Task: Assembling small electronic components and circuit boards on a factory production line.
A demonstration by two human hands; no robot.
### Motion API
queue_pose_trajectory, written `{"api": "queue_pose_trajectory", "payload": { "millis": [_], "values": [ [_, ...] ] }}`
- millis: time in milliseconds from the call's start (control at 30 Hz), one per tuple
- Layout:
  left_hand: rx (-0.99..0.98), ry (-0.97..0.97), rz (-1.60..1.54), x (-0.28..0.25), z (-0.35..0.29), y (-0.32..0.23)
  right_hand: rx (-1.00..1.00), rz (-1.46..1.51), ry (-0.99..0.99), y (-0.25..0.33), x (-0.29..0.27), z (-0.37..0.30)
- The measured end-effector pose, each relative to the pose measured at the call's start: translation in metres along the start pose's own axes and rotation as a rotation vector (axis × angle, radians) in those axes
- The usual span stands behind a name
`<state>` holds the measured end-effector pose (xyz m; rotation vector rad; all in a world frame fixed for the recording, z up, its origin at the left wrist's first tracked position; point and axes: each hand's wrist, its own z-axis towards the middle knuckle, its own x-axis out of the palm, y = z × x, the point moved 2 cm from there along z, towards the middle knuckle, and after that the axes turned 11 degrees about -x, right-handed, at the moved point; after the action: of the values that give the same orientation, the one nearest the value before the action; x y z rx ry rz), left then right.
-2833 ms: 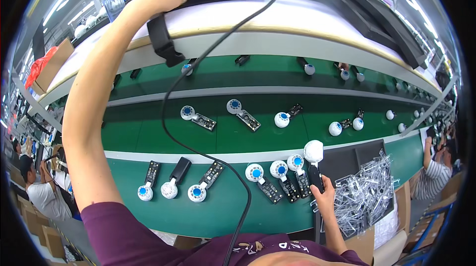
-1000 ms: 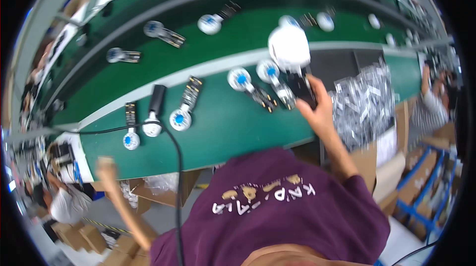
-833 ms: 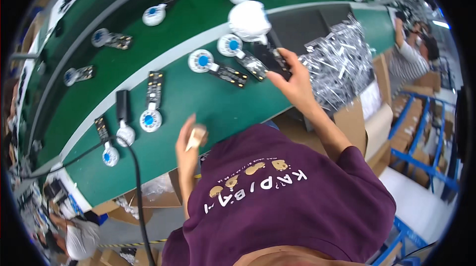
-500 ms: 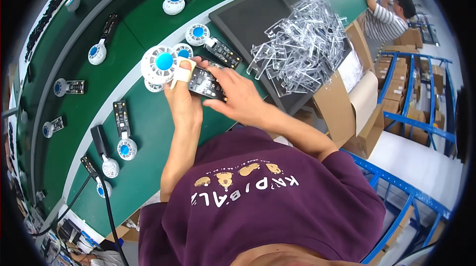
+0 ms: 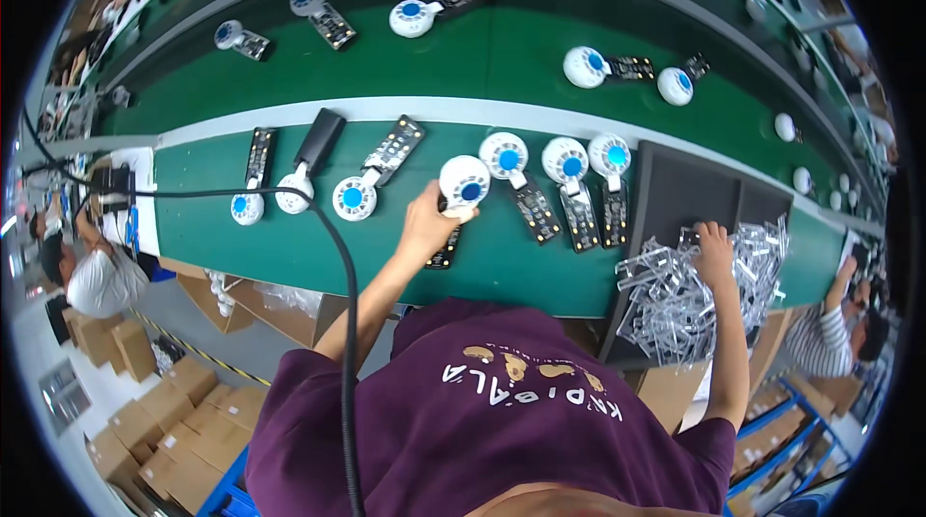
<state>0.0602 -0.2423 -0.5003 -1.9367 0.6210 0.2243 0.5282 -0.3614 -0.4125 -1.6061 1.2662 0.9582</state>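
My left hand (image 5: 424, 226) grips a white round-headed unit (image 5: 465, 179) that looks like a small handheld fan, its blue disc facing up. A dark circuit board (image 5: 445, 252) shows below my fingers. My right hand (image 5: 714, 255) reaches over a heap of clear plastic frames (image 5: 675, 310), fingers apart; whether it touches one is unclear. The heap lies in a black tray (image 5: 666, 179). Just right of my left hand lies a similar unit (image 5: 504, 156) with its circuit board bare; two more lie beside it.
More such units, one with a black handle cover (image 5: 321, 136), lie on the green bench (image 5: 212, 242) to the left. Others rest on the green belt (image 5: 482, 64) beyond the pale rail. A black cable (image 5: 349, 324) hangs across the view. Cardboard boxes (image 5: 198, 421) stand at lower left.
My view has turned, so the scene sits differently. My right hand has left the unit and moved to the clear frames. The left hand still holds the unit.
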Motion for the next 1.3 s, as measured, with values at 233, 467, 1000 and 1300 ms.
{"api": "queue_pose_trajectory", "payload": {
  "millis": [233, 467, 1000, 1300],
  "values": [
    [0.227, -0.157, 0.101, -0.058, -0.013, -0.053, 0.107, 0.416, 0.154, -0.026, 0.002, -0.002],
    [0.037, -0.445, 0.32, -0.106, 0.183, -0.08, 0.197, 0.531, 0.206, -0.034, -0.012, 0.004],
    [-0.571, -0.028, -0.524, -0.158, 0.31, 0.003, -0.04, -0.267, -0.169, -0.001, -0.06, 0.023],
    [-0.381, -0.572, -0.991, -0.134, 0.306, -0.017, -0.33, -0.119, -0.283, 0.037, -0.026, 0.06]
  ]
}}
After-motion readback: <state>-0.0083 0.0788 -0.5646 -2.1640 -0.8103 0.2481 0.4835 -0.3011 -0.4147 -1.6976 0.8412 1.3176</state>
